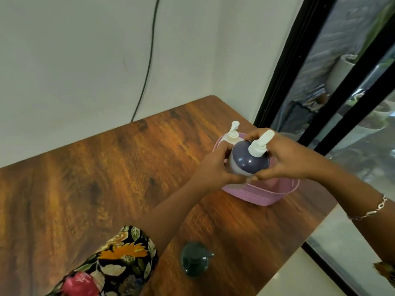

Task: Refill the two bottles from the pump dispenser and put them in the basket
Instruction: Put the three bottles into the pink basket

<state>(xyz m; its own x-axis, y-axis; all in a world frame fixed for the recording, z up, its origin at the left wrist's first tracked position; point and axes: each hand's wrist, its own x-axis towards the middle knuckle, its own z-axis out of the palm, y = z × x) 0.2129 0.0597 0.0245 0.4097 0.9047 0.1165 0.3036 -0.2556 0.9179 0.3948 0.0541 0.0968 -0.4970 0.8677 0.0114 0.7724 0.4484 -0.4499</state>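
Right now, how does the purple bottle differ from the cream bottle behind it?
Colour: the purple bottle has a dark purple dome over a pale body; the cream bottle shows only pale cream.
Hold: the left hand and right hand grip the purple bottle; the cream bottle is not gripped.
Place: the cream bottle stands in the pink basket; the purple bottle is over it, its base hidden.
Both carry white pump tops.

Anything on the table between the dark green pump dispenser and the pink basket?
Nothing. In the head view, only bare wooden table lies between the dark green pump dispenser and the pink basket.
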